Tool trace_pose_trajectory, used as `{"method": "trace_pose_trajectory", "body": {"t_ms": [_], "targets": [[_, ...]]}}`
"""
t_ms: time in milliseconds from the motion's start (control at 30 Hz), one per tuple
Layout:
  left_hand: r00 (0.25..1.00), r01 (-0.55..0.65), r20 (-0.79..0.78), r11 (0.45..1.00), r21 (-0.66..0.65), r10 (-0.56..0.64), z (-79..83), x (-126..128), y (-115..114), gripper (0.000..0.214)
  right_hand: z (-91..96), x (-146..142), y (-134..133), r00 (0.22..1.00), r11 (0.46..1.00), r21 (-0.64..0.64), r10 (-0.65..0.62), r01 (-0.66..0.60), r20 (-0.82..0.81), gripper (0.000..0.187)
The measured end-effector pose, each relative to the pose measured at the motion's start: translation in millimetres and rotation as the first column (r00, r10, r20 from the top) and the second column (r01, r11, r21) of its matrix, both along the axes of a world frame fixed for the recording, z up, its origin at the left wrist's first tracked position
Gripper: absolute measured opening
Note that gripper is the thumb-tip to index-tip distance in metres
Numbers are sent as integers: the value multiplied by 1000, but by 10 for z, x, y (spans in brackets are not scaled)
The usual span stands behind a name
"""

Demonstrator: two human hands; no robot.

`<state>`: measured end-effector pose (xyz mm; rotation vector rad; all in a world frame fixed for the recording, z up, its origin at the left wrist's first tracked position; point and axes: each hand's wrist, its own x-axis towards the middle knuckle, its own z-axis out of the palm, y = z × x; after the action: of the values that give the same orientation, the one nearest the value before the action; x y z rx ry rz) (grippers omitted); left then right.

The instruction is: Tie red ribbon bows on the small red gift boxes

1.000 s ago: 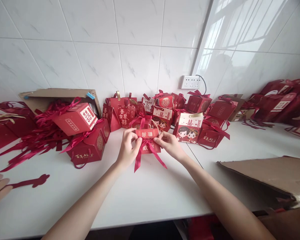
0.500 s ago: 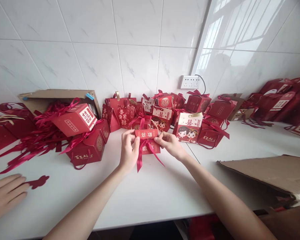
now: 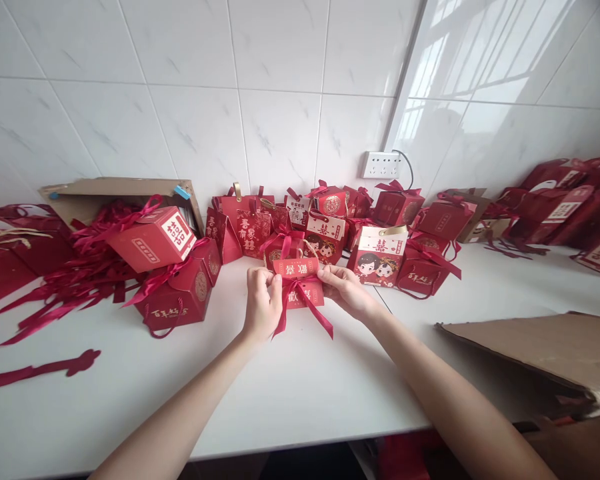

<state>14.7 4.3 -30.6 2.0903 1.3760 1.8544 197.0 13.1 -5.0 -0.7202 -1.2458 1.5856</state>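
Observation:
A small red gift box [image 3: 310, 294] with gold lettering is in front of me at the middle of the table. A dark red ribbon [image 3: 320, 321] is tied in a bow round its middle, its two tails hanging toward me. My left hand [image 3: 264, 301] pinches the left side at the bow's height, fingers curled. On the right side my right hand [image 3: 347, 290] pinches with thumb and forefinger. Whether the bow's loops are also between the fingertips is hidden. Just behind stands a red box with a rope handle [image 3: 311, 249] and a ribbon bow.
Finished-looking red boxes [image 3: 380, 257] line the tiled wall. At left, a tilted red box [image 3: 153, 240] rests on another beside a heap of ribbons [image 3: 93, 267] and a cardboard box [image 3: 125, 190]. A flat ribbon strip [image 3: 35, 372] lies front left. Cardboard [image 3: 530, 343] juts in at right.
Another person's hand at the lower left has left the view, uncovering the ribbon strip. The bow's tails have shifted slightly; my hands stay on the gift box.

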Motion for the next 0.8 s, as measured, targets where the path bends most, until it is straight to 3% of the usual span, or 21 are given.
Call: {"method": "trace_pose_trajectory", "body": {"t_ms": [233, 333, 400, 433, 500, 567, 633, 700, 800], "targets": [[997, 21, 71, 1000, -8, -20, 23, -1, 16, 19, 3, -20, 2, 1000, 1000, -8, 0, 1, 31, 47], [993, 58, 107, 998, -30, -55, 39, -10, 17, 20, -11, -21, 14, 977, 990, 93, -124, 109, 174, 46], [989, 72, 130, 997, -31, -68, 42, -14, 18, 21, -10, -27, 0, 914, 940, 247, -299, 233, 274, 43], [988, 75, 141, 997, -29, -70, 41, -14, 16, 21, -3, -35, -21, 854, 877, 367, -427, 310, 297, 41], [985, 81, 155, 996, -35, -74, 37, -6, 8, 22, 21, -65, -94, 696, 650, 653, -671, 387, 255, 36], [983, 90, 163, 994, -56, -80, 37, 7, -10, 22, 50, -115, -194, 607, 387, 886, -778, 257, 163, 31], [981, 105, 175, 991, -85, -89, 48, 20, -36, 22, 68, -175, -288, 633, 204, 979, -758, 4, 156, 28], [975, 123, 201, 984, -127, -96, 72, 30, -66, 22, 67, -230, -348, 651, 93, 975, -731, -200, 204, 27], [961, 160, 256, 969, -189, -109, 114, 38, -100, 22, 43, -279, -366, 612, 42, 936, -746, -351, 263, 27]]}}
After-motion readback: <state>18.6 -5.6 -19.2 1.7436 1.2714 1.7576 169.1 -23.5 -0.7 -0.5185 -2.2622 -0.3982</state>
